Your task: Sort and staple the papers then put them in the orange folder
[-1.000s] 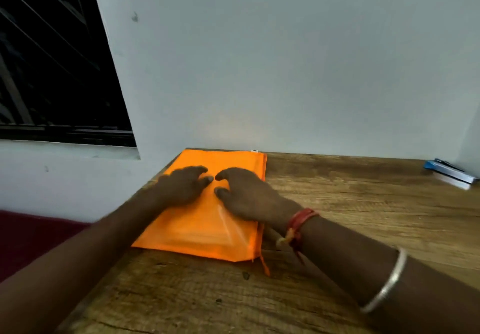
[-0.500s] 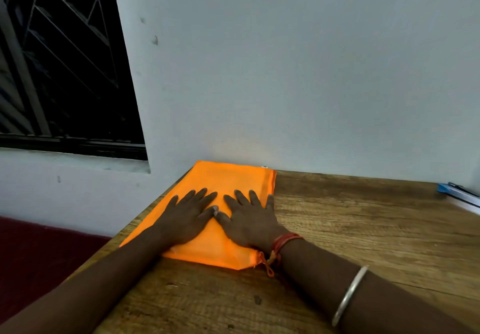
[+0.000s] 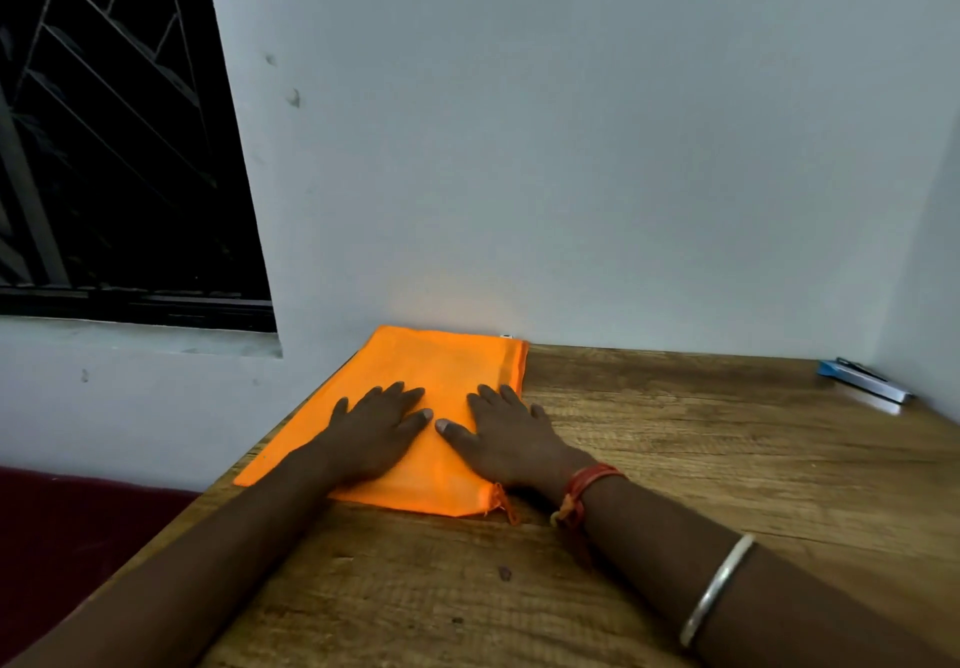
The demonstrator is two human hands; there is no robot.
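I press my left hand (image 3: 376, 431) and right hand (image 3: 511, 436), fingers flat, on the orange folder (image 3: 441, 361) at the bench's (image 3: 727, 470) left edge; a sideways shove could tip it off.

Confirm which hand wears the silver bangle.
The right hand: its forearm carries the silver bangle, its wrist a red thread. The left hand has a bare arm.

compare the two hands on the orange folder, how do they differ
The right hand has a red thread at its wrist and a silver bangle further up the arm; the left hand shows neither. The left hand lies well inside the orange folder; the right hand sits at its right edge. Both lie flat on it, fingers straight.
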